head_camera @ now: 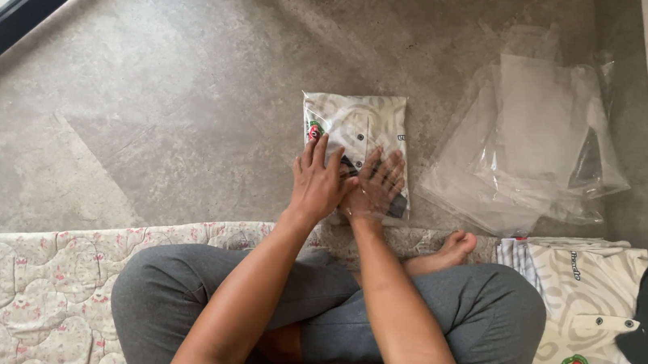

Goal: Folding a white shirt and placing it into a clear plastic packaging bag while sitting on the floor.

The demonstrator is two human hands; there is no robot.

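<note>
Currently, both hands rest flat, fingers spread and grasping nothing, on the near half of a folded cream-and-grey patterned shirt sealed in a clear plastic bag [356, 147]. The left hand [316, 179] presses the bag's lower left portion; the right hand [375, 186] lies just beside it on the lower right portion, the thumbs nearly touching. The bagged shirt lies flat on the grey stone-look floor [172, 83], directly in front of the person's crossed legs in grey trousers [489, 306].

To the right of the bagged shirt, near but apart from it, lies a loose pile of empty clear plastic bags [532, 141]. Nearer the person, at the right knee, sits a stack of unbagged folded shirts of the same pattern [590, 310]. The person sits on a quilted floral mat [11, 285].
</note>
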